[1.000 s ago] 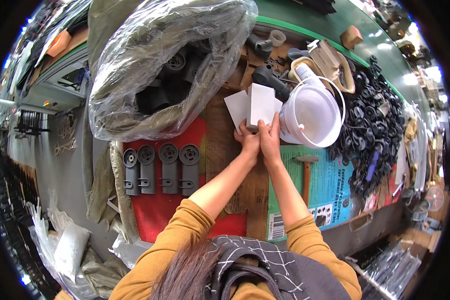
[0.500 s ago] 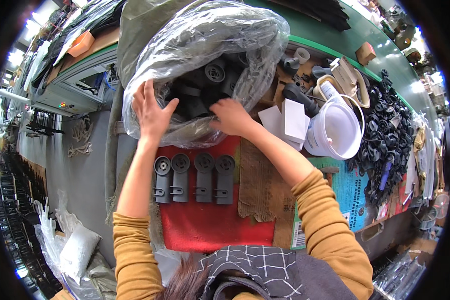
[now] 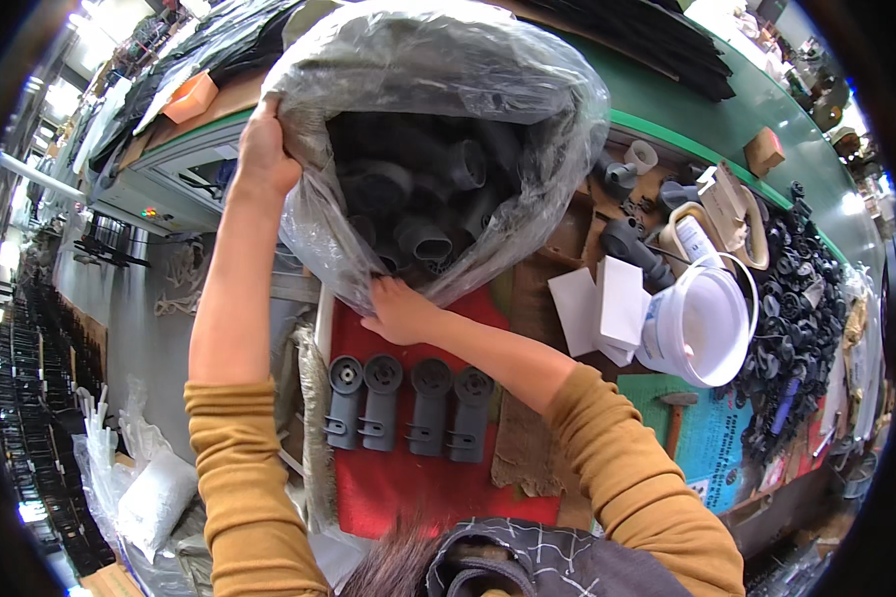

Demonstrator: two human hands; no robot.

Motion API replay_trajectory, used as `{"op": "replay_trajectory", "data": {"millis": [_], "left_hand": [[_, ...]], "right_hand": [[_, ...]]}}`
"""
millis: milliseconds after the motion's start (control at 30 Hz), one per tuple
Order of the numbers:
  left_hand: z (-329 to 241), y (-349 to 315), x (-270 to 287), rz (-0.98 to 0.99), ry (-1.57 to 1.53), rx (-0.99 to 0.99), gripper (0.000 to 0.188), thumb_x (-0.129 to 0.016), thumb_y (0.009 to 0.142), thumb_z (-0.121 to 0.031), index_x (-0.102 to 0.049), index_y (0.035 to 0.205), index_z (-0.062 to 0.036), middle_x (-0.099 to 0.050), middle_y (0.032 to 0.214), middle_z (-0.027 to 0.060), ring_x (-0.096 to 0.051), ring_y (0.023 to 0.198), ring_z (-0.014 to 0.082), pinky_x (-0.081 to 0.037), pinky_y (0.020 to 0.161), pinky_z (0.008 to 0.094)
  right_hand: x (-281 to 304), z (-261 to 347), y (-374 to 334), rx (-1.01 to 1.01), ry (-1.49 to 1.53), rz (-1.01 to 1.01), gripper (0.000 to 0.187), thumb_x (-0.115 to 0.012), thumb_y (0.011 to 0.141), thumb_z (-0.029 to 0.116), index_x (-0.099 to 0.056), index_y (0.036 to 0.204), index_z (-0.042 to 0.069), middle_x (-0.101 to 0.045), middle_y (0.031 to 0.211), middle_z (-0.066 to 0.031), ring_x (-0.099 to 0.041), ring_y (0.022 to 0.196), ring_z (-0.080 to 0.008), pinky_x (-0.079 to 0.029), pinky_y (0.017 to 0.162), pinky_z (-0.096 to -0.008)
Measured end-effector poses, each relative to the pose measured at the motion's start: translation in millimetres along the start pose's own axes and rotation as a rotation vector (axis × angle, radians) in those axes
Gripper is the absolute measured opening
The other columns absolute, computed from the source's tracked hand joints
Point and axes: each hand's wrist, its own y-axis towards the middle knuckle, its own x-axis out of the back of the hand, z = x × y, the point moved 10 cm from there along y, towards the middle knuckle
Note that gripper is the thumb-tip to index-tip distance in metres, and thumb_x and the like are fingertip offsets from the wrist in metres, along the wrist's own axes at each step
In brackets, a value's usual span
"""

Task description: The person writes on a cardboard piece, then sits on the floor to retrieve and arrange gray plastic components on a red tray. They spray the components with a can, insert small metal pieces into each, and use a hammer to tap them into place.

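Note:
A big clear plastic bag [image 3: 438,60] gapes wide, its mouth facing me. Dark grey plastic tube-like parts [image 3: 423,239] lie jumbled inside it. At the bag's left rim my left hand [image 3: 266,151] is closed on the plastic, with the fingertips hidden behind the edge. My right hand [image 3: 404,310] grips the near rim, fingers folded over it. On a red mat [image 3: 398,488] just below, several grey plastic parts [image 3: 430,403] with round heads lie in a row, side by side.
Right of the bag stand white card boxes [image 3: 619,303] and a white bucket [image 3: 702,328]. A hammer [image 3: 675,418] lies nearer me. Small black parts [image 3: 796,308] are heaped at the far right. An orange tray [image 3: 191,97] sits at the far left.
My right hand has come out of the bag's mouth to its near rim. The left hand has moved up the left rim. The bag's mouth is wider and shows more parts.

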Motion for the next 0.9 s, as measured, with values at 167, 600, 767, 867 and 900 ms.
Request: {"op": "replay_trajectory", "data": {"millis": [167,600,767,867,900], "left_hand": [[-6,-18,-3,0.173,0.179,0.180,0.037,-0.048,0.099,-0.035,-0.060,0.119,-0.0059,-0.067,0.112,0.0056,-0.063,0.101,0.0185,-0.050,0.088,0.0331],[-11,-148,54,-0.187,0.965,-0.460,0.037,-0.073,0.084,-0.022,-0.060,0.109,0.0018,-0.060,0.103,0.0070,-0.054,0.090,0.0155,-0.048,0.077,0.0303],[131,-162,119,-0.479,0.400,0.203,0.045,-0.068,0.088,-0.026,-0.054,0.123,-0.0010,-0.058,0.116,0.0091,-0.052,0.109,0.0226,-0.042,0.097,0.0361],[149,-144,154,-0.574,0.232,0.207,0.068,-0.067,0.087,-0.039,-0.040,0.139,-0.0040,-0.045,0.136,0.0118,-0.045,0.119,0.0279,-0.035,0.104,0.0433],[149,-136,160,-0.587,0.342,0.225,0.072,-0.068,0.086,-0.042,-0.039,0.140,-0.0055,-0.043,0.139,0.0126,-0.043,0.123,0.0292,-0.037,0.104,0.0468]], "right_hand": [[-39,-7,71,-0.151,0.235,0.226,0.057,-0.057,0.089,0.034,-0.043,0.126,-0.007,-0.056,0.121,-0.0290,-0.057,0.111,-0.0411,-0.045,0.094,-0.0464],[174,-65,54,-0.086,-0.441,-0.505,0.053,-0.068,0.081,0.040,-0.060,0.113,0.000,-0.061,0.111,-0.0237,-0.054,0.109,-0.0423,-0.046,0.091,-0.0476],[144,-102,99,-0.191,-0.188,-0.226,0.073,-0.072,0.077,0.052,-0.054,0.127,0.002,-0.056,0.127,-0.0231,-0.056,0.113,-0.0382,-0.045,0.095,-0.0462],[127,-86,91,-0.185,-0.103,-0.168,0.047,-0.067,0.077,0.033,-0.058,0.117,0.008,-0.063,0.104,-0.0209,-0.062,0.097,-0.0374,-0.048,0.085,-0.0462],[126,-77,85,-0.157,-0.040,-0.174,0.035,-0.064,0.078,0.022,-0.061,0.110,0.011,-0.067,0.092,-0.0205,-0.065,0.089,-0.0379,-0.049,0.080,-0.0461]]}}
